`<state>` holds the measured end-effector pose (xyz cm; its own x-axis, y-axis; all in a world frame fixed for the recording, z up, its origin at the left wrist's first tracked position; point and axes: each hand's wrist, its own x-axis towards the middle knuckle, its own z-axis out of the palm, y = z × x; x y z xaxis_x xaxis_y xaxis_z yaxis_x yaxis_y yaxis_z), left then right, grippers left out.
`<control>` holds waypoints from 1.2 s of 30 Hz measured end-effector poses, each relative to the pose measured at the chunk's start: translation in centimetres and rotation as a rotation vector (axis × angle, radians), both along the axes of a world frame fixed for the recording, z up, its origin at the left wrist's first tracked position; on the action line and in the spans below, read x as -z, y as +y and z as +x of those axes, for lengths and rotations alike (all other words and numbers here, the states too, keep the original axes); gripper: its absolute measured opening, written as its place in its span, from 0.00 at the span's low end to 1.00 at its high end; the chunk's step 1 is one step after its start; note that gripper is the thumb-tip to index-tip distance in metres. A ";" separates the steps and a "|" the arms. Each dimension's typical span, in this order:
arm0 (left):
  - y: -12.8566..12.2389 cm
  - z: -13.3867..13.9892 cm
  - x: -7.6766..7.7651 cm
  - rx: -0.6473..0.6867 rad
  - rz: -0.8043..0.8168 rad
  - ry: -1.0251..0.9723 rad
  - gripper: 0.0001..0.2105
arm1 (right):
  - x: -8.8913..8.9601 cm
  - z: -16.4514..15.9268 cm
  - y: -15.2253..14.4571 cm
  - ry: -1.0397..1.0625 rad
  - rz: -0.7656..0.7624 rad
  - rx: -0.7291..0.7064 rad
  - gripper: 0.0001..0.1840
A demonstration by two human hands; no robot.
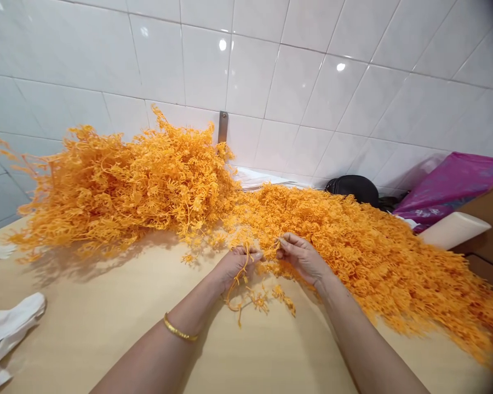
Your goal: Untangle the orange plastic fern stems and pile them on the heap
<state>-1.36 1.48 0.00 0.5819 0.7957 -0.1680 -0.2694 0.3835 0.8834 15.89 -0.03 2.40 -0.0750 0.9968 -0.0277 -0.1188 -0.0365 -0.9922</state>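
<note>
My left hand (pixel 243 261) is closed on a thin orange artificial flower stem (pixel 235 293), which droops below the fingers in loops. Close by on the right, my right hand (pixel 298 253) pinches at the front edge of a wide orange heap (pixel 337 230). Whatever sits between its thumb and fingertip is too small to name. Loose orange sprigs (pixel 258 300) lie on the table just below both hands. To the left rises a taller pile of orange artificial stems (pixel 148 180). The hands are a short gap apart.
White gloves (pixel 8 334) lie at the table's left edge. Behind the heap are a black rounded case (pixel 353 189), a purple bag (pixel 452 180), a cream cylinder (pixel 456 230) and a brown box (pixel 491 219). The white tiled wall (pixel 254 82) carries a metal bracket (pixel 223 128).
</note>
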 end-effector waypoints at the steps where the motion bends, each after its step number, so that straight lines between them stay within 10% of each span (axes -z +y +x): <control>1: 0.0 0.0 0.0 0.009 0.007 0.007 0.13 | 0.1 -0.2 0.1 0.008 -0.005 0.028 0.14; 13: -0.1 0.4 0.1 -0.178 -0.035 -0.043 0.09 | 0.4 -3.2 2.4 -0.670 0.269 0.513 0.17; 20: 0.3 -0.6 0.6 -0.129 -0.093 -0.205 0.08 | -4.1 2.5 2.9 -0.879 0.293 0.910 0.08; 24: 0.8 -1.2 0.5 -0.043 -0.194 -0.374 0.06 | -4.8 3.5 0.0 -1.106 0.491 0.696 0.12; 31: 0.8 -1.7 0.1 -0.038 -0.277 -0.470 0.08 | 0.1 -3.2 -7.6 -1.263 0.646 0.053 0.15; 36: 0.5 -1.0 0.3 -0.157 -0.118 -0.271 0.07 | 2.5 -4.0 -5.9 -1.522 0.850 -0.182 0.16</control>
